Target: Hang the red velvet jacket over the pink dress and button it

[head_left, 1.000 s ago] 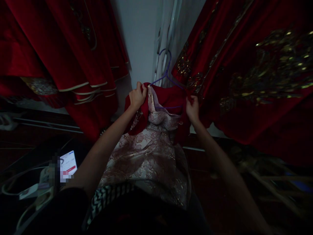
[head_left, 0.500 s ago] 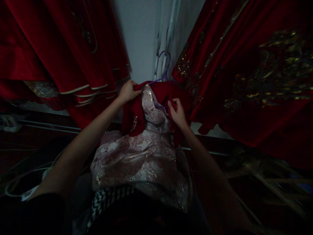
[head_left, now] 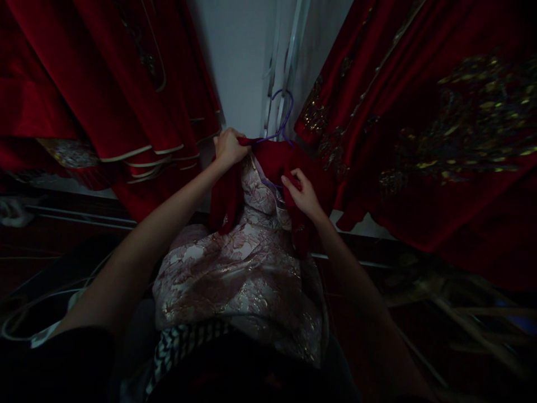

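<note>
A pale pink brocade dress [head_left: 239, 268] with a metallic sheen lies over my lap, its bodice reaching up toward a purple hanger [head_left: 287, 115]. Around the bodice sits a red jacket [head_left: 271, 159], with a red sleeve hanging down on each side. At the jacket's left shoulder, my left hand [head_left: 230, 146] is closed on the red cloth. My right hand [head_left: 302, 193] pinches the jacket's right front edge, thumb against fingers. The hanger's hook rises free above the collar, and its lower bar shows inside the neckline.
Red garments with pale trim [head_left: 134, 151] hang at the left. A red garment with gold sequins [head_left: 470, 123] hangs at the right. Behind stands a pale panel [head_left: 239, 61] with metal rails. A white cable [head_left: 17, 336] lies at lower left; blurred wooden slats [head_left: 461, 310] are at lower right.
My left hand has moved right and slightly up, drawing the red cloth over the dress's left strap. My right hand has shifted slightly left with the jacket's front edge.
</note>
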Motion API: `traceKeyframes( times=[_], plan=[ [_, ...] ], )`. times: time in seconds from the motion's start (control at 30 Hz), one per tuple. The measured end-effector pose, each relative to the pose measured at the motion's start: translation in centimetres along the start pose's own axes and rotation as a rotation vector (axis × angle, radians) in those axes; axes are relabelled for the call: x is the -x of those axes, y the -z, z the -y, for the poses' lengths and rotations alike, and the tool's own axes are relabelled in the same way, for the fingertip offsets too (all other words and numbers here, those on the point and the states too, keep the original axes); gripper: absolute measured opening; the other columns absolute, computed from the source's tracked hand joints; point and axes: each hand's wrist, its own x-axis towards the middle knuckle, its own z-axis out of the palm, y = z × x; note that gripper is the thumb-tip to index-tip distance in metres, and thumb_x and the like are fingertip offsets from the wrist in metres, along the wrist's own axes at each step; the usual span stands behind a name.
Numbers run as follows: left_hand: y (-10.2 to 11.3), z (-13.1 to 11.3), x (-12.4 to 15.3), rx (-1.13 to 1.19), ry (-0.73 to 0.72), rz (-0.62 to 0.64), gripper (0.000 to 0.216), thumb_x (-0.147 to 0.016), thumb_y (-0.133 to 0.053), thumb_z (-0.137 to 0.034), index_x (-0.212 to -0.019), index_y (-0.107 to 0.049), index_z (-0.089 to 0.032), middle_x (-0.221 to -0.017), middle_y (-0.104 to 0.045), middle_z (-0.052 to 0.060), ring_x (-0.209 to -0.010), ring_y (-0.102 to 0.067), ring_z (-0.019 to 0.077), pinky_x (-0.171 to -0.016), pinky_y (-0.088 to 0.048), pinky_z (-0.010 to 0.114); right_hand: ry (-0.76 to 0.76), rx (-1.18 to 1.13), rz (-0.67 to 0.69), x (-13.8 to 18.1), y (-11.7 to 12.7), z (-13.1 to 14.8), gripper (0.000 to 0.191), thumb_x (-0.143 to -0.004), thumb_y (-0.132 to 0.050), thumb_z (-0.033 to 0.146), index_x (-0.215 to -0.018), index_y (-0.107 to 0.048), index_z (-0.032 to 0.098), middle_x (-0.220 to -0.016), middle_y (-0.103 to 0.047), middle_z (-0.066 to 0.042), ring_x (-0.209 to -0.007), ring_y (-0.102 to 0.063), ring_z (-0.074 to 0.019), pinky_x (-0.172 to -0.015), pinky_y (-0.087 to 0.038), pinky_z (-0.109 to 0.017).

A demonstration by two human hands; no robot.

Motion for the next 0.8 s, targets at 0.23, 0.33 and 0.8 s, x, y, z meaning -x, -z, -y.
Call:
traceKeyframes(
  times=[0.23,0.33,0.8],
  plan=[
    [0.2,4.0,0.4,-0.110,0.187,0.065,0.019,-0.060,-0.064,-0.016,-0.078,-0.065,-0.021,-0.080,-0.066,0.006,-0.092,-0.061,0.0275,-0.081,-0.044,0.037,-0.031,0.037,-0.093,-0.2,1.9,-0.4,0.031,-0.085,-0.047,0.053,-0.078,-0.048,0.022,-0.080,-0.052,0.000,-0.079,-0.051,-0.0157,-0.079,-0.043,-0.027],
    [0.0,5.1,1.8,-0.100,0.177,0.176,0.017,-0.064,-0.062,-0.022,-0.081,-0.064,-0.022,-0.081,-0.067,0.006,-0.083,-0.063,0.0248,-0.072,-0.045,0.033,-0.082,0.066,-0.108,-0.2,2.5,-0.7,0.033,-0.086,-0.045,0.054,-0.082,-0.052,0.022,-0.084,-0.057,-0.002,-0.084,-0.055,-0.0180,-0.081,-0.044,-0.029],
    [2.4,-1.1,7.9,0.456,-0.106,0.123,0.009,-0.072,-0.051,-0.017,-0.081,-0.049,-0.020,-0.076,-0.056,0.001,-0.071,-0.056,0.0152,-0.068,-0.046,0.028,-0.014,-0.084,-0.116,0.6,-3.1,-0.9,0.019,-0.084,-0.048,0.037,-0.098,-0.045,0.024,-0.101,-0.059,-0.005,-0.097,-0.058,-0.0178,-0.089,-0.045,-0.031]
  ],
)
